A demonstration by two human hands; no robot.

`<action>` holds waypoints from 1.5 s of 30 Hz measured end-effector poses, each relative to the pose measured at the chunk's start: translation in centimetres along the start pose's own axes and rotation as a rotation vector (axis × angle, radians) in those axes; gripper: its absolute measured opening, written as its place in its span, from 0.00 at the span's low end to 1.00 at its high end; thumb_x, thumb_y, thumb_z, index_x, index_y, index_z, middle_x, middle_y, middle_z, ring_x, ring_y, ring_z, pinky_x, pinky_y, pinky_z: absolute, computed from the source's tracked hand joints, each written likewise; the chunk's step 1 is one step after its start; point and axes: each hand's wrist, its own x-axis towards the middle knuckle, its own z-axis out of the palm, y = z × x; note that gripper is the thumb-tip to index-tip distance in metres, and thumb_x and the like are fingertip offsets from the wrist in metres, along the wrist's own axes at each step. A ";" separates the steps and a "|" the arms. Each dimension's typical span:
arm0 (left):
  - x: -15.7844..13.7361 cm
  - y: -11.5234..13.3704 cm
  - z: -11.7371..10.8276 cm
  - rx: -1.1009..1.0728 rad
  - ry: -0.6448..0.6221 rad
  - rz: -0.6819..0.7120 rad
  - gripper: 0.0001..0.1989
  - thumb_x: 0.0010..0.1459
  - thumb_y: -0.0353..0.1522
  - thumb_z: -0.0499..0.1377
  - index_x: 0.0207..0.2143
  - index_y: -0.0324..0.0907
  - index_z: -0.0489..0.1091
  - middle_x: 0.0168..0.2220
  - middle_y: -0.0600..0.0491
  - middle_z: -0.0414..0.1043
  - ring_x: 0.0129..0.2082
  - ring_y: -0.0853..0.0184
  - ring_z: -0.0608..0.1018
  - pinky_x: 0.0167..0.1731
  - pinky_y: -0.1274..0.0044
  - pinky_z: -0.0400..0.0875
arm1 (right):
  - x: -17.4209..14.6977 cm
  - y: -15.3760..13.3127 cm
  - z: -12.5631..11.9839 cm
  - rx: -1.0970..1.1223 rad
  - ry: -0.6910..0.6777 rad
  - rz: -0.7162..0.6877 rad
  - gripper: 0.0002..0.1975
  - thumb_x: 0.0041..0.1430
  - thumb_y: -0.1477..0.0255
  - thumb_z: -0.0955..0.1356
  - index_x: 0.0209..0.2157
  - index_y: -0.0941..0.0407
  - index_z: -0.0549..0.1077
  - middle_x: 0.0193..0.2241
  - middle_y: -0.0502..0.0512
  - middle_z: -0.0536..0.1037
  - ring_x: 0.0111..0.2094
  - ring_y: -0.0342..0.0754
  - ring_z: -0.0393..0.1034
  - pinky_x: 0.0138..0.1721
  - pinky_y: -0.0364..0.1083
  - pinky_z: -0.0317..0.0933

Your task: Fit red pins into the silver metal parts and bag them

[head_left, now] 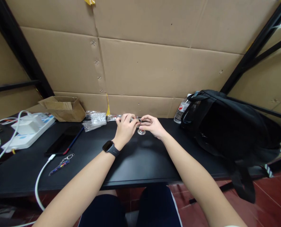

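Over the back middle of the black table, my two hands work close together on a small shiny object with a round, disc-like base [141,132]. A bit of red shows just above the base, and its upper part is mostly hidden by fingers. My left hand [127,127], with a dark smartwatch on the wrist, has its fingers curled and closed at the object's upper left; what lies inside them is hidden. From the right side, my right hand [152,126] pinches the object between thumb and fingers. Its exact kind is too small to tell.
Clear plastic wrapping [95,120] and an open cardboard box [67,108] sit back left. Nearer are a phone [63,140], a pen [74,140], a keychain [61,165] and a power strip [29,135]. To the right stand a water bottle [180,113] and a black backpack [230,129].
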 end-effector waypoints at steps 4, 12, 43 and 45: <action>-0.1 -0.1 0.4 -0.046 -0.005 -0.022 0.07 0.68 0.34 0.57 0.41 0.47 0.76 0.49 0.47 0.73 0.54 0.54 0.68 0.49 0.61 0.54 | -0.1 -0.4 -0.6 -0.096 -0.041 0.062 0.20 0.44 0.63 0.80 0.37 0.57 0.77 0.31 0.54 0.82 0.35 0.50 0.80 0.39 0.48 0.74; -0.3 -0.3 1.6 -0.174 0.000 -0.149 0.05 0.64 0.36 0.61 0.38 0.48 0.77 0.46 0.48 0.72 0.50 0.56 0.70 0.51 0.63 0.58 | 0.2 -0.2 -1.2 -0.253 -0.065 -0.018 0.15 0.50 0.60 0.76 0.34 0.56 0.79 0.31 0.53 0.82 0.33 0.48 0.77 0.40 0.48 0.71; 0.0 -1.8 2.3 -0.409 -0.362 -0.166 0.06 0.59 0.36 0.61 0.36 0.50 0.79 0.43 0.56 0.81 0.47 0.61 0.78 0.50 0.70 0.65 | 0.3 0.1 -1.1 -0.689 -0.118 -0.235 0.05 0.61 0.71 0.68 0.32 0.57 0.73 0.42 0.55 0.69 0.40 0.46 0.67 0.33 0.41 0.62; 0.0 -2.0 2.2 -0.341 -0.338 -0.185 0.06 0.59 0.36 0.61 0.34 0.50 0.80 0.45 0.55 0.81 0.50 0.58 0.76 0.51 0.67 0.61 | 0.3 0.3 -1.2 -0.718 -0.113 -0.254 0.04 0.62 0.71 0.68 0.33 0.57 0.73 0.40 0.54 0.70 0.39 0.46 0.68 0.34 0.42 0.62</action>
